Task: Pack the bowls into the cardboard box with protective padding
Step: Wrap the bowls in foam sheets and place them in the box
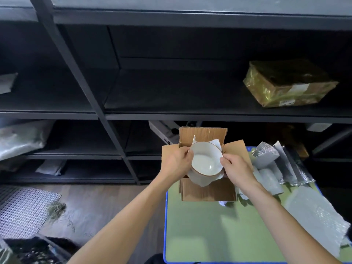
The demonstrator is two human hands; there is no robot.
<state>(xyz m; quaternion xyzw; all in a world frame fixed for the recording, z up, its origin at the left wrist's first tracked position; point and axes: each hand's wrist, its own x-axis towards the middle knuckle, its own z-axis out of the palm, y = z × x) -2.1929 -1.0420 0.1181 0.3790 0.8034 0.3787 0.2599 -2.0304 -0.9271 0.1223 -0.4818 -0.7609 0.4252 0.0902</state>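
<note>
Head view: a white bowl [206, 159] is held tilted over the open cardboard box [208, 190] on the green table [209, 235], with a padding sheet [200, 181] under it. The left hand [176, 162] grips the bowl's left rim with curled fingers, and the right hand [237, 168] pinches its right rim.

We record dark metal shelving [114, 116] beyond the fingers [186, 153], dimly lit; wood-look floor [106, 199] to their left; a green, blue-edged worktop [209, 235] beneath them.
</note>
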